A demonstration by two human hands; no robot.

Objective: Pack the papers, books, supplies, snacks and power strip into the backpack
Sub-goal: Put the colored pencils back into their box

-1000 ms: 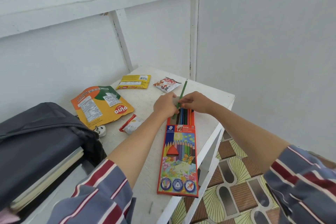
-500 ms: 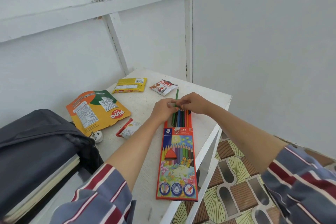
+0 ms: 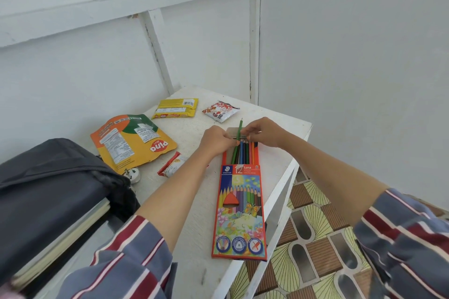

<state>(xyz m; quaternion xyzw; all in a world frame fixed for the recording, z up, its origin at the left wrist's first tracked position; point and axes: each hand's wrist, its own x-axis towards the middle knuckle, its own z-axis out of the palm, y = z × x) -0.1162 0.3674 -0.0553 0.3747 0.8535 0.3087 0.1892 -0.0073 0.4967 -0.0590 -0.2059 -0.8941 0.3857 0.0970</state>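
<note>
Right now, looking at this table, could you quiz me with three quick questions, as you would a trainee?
1. True or false: the green pencil sticks out farther from the pencil box than the other pencils do.
2. Fill in: the left hand and the right hand meet at the box's ____ end (open or sealed).
3. Where does the white plug lie?
A) right beside the backpack
B) on top of the pencil box
C) in the right hand

Key: 1 true; 2 open; 3 A.
</note>
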